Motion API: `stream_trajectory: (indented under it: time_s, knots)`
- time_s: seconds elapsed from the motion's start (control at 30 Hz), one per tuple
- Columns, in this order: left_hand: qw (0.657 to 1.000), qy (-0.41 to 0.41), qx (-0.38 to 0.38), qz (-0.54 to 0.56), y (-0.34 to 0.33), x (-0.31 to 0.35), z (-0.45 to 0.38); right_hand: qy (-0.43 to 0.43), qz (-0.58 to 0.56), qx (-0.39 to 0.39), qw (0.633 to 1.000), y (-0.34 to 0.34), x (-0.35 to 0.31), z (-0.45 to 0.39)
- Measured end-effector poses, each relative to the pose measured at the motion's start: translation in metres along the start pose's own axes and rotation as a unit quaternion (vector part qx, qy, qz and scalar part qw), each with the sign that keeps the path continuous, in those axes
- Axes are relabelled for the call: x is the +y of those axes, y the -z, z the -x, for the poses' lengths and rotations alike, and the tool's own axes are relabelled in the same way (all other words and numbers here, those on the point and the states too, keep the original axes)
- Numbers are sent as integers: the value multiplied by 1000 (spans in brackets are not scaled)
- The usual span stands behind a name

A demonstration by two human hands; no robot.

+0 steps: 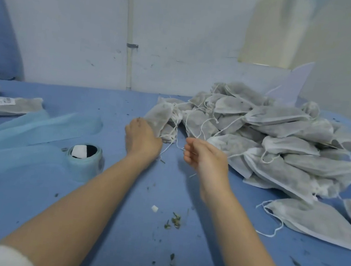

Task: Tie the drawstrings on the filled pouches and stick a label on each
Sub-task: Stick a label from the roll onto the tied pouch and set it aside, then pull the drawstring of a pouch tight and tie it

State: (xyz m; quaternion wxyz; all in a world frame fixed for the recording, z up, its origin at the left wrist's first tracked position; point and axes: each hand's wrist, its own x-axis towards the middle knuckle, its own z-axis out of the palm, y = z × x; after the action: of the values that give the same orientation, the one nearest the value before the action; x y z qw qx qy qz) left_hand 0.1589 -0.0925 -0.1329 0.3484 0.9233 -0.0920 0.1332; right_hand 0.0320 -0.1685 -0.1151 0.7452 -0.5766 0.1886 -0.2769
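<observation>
Obstacles: pouch heap point(279, 141) filling right side of blue table point(135, 238); label roll point(85, 157) and loose blue sheets point(26, 136) left. Open passage: centre strip between, littered only with herb crumbs point(175, 220).

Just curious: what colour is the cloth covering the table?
Blue, a mid blue table cloth, flecked with dark crumbs; the head view shows it.
</observation>
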Motion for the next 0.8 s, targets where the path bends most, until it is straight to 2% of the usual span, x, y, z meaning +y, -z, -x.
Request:
stream_trajectory:
  time_s: [0.1,0.27,0.4,0.5,0.57,0.8]
  knots:
    - [999,47,-19,-17,-9,-1,-2,17,38,-1,999,0,2,-4]
    - [996,57,-3,64,-9,4,2,66,149,-19,986,-1,4,-4]
    - [995,29,-26,95,7,3,15,193,304,-5,933,2,2,-1]
    - [990,18,-66,127,23,1,30,245,341,-13,907,4,2,0]
    - [985,16,-89,147,32,-1,41,255,361,-17,897,7,2,-2]
    - [969,-1,-168,183,56,-21,77,240,373,-60,894,13,4,5]
